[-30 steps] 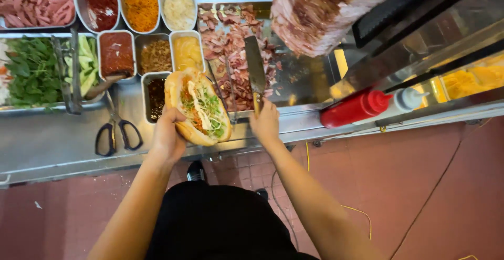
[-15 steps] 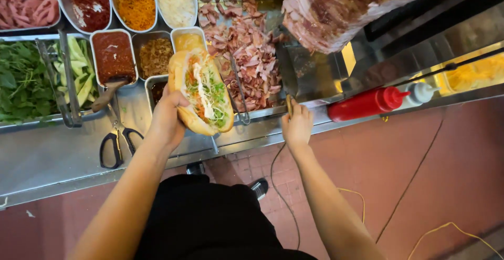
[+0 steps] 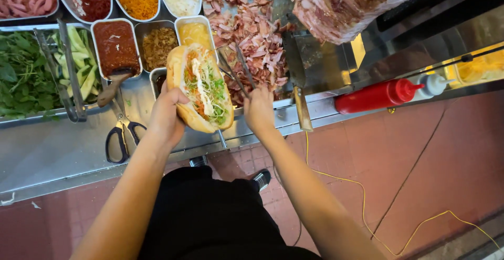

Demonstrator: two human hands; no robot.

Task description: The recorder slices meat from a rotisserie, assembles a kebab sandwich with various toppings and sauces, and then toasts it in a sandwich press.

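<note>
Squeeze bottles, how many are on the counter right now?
2. The red squeeze bottle lies on its side on the steel counter at the right; the white squeeze bottle lies just beyond its tip. Others may be hidden outside the frame.

Brushed matt steel counter (image 3: 58, 149) w/ glossy steel sauce tubs (image 3: 116, 47). Crusty matt bread roll (image 3: 200, 88). Shiny metal tongs (image 3: 239, 71), steel knife (image 3: 295, 71) w/ wood handle. Glossy red plastic squeeze bottle (image 3: 375, 96). Matt black plastic scissor grips (image 3: 119, 139).

Red squeeze bottle (image 3: 375, 96), white bottle (image 3: 431, 85), R ledge
</note>
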